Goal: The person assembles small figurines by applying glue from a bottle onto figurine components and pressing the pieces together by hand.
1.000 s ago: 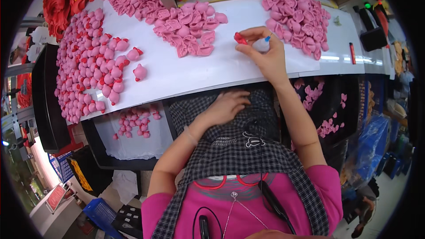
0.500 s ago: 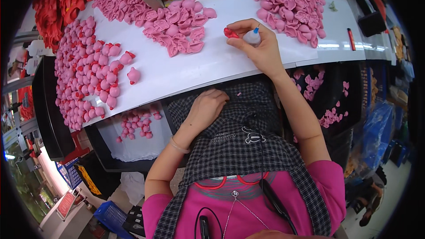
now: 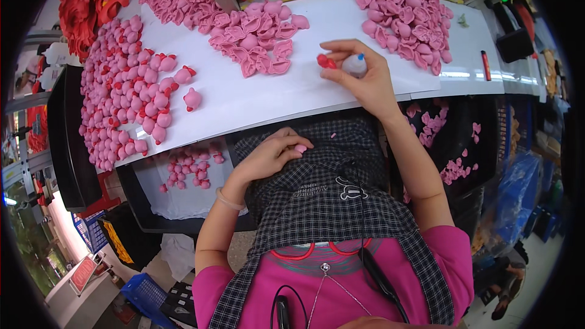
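My left hand [image 3: 271, 157] is over my checked apron [image 3: 341, 152], closed with a small pink piece [image 3: 300, 148] pinched at its fingertips. Above the white table [image 3: 244, 94] my right hand [image 3: 368, 82] is closed too. It pinches a small red piece [image 3: 326, 61] between thumb and forefinger. Against the same palm rests a small translucent squeeze bottle [image 3: 354, 66] with a blue tip. Nearest to this hand lies a heap of pink molded shells [image 3: 405, 21], beyond it and to the right. Another heap of pink shells [image 3: 250, 39] is to its left.
Round pink figures with red parts [image 3: 125, 85] crowd the table's left side. Red pieces [image 3: 100, 0] are piled behind them. Below the table edge, a lined tray [image 3: 177, 201] holds more figures and a black tray [image 3: 481, 140] holds pink pieces. A red marker [image 3: 485, 65] lies far right.
A pink piece now shows in my left fingertips, where none was visible before. My right hand still holds the red piece and bottle, its fingers slightly shifted. The whole view has shifted a little.
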The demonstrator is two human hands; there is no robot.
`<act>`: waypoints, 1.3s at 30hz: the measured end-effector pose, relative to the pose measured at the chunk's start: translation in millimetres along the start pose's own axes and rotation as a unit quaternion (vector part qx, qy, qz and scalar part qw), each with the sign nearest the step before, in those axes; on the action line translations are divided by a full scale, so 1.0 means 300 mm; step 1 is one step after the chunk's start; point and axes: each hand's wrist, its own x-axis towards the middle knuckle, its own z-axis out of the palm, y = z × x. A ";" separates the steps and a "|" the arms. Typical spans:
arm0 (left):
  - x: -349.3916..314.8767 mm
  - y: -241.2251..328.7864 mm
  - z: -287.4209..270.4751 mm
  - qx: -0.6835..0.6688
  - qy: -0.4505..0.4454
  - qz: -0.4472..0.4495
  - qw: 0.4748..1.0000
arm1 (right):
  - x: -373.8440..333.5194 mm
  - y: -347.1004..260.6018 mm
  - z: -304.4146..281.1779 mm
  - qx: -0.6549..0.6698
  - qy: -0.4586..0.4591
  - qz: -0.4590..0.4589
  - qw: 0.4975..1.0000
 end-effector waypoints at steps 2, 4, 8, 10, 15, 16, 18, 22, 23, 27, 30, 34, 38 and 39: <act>-0.036 0.017 0.001 -0.085 0.005 0.004 0.996 | -0.038 -0.038 0.015 0.011 -0.004 0.005 1.000; -0.071 0.076 0.019 -0.459 0.049 0.021 0.887 | -0.086 -0.083 0.036 0.115 -0.039 0.043 0.992; -0.057 0.174 0.009 -0.493 0.179 0.130 0.841 | -0.147 -0.131 0.056 0.100 -0.127 0.039 0.986; -0.026 0.169 0.012 -0.499 0.208 0.165 0.825 | -0.135 -0.138 0.067 -0.014 -0.131 -0.098 0.986; 0.001 0.171 -0.004 -0.446 0.269 0.181 0.835 | -0.118 -0.130 0.071 -0.069 -0.116 -0.161 0.978; 0.003 0.174 -0.006 -0.432 0.272 0.183 0.840 | -0.117 -0.128 0.069 -0.085 -0.115 -0.173 0.974; 0.009 0.183 -0.002 -0.441 0.282 0.181 0.833 | -0.116 -0.128 0.068 -0.098 -0.113 -0.180 0.972; 0.033 0.197 0.015 -0.486 0.299 0.162 0.805 | -0.106 -0.146 0.074 -0.085 -0.101 -0.159 0.978; 0.040 0.194 0.017 -0.486 0.299 0.164 0.804 | -0.102 -0.152 0.074 -0.086 -0.102 -0.160 0.978; 0.062 0.174 0.019 -0.520 0.277 0.161 0.792 | -0.094 -0.169 0.073 -0.106 -0.106 -0.145 0.978; 0.081 0.152 0.023 -0.521 0.274 0.151 0.794 | -0.090 -0.161 0.077 -0.116 -0.101 -0.150 0.977; 0.091 0.156 0.013 -0.546 0.244 0.126 0.792 | -0.068 -0.140 0.070 -0.110 -0.108 -0.174 0.973; 0.092 0.179 -0.004 -0.601 0.224 0.101 0.761 | -0.058 -0.115 0.077 -0.103 -0.106 -0.193 0.970; 0.096 0.178 -0.008 -0.570 0.256 0.107 0.773 | -0.056 -0.118 0.082 -0.100 -0.095 -0.170 0.976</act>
